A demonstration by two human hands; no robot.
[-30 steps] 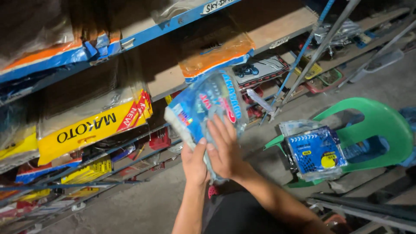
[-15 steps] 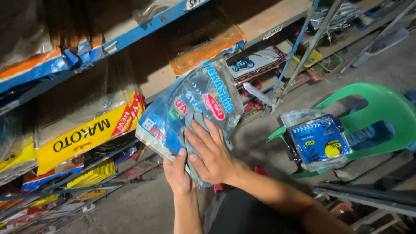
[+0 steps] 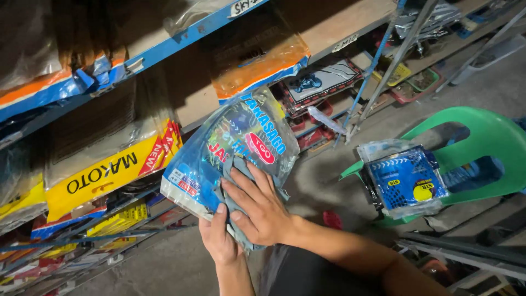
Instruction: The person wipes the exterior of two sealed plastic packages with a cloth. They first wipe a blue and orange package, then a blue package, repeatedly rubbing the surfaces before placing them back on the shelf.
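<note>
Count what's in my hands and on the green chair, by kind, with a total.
Blue plastic packet held in both hands: 1
Grey cloth under the right hand: 1
Blue packet on the green chair: 1
Green plastic chair: 1
Total: 4

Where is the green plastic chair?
In the head view, the green plastic chair stands on the right, on the grey floor beside the shelves, with a stack of blue plastic packets on its seat.

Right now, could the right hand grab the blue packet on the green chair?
Probably yes. The right hand lies on the shiny packet, which the left hand holds from below. The blue packet sits uncovered on the green chair, nothing between.
</note>
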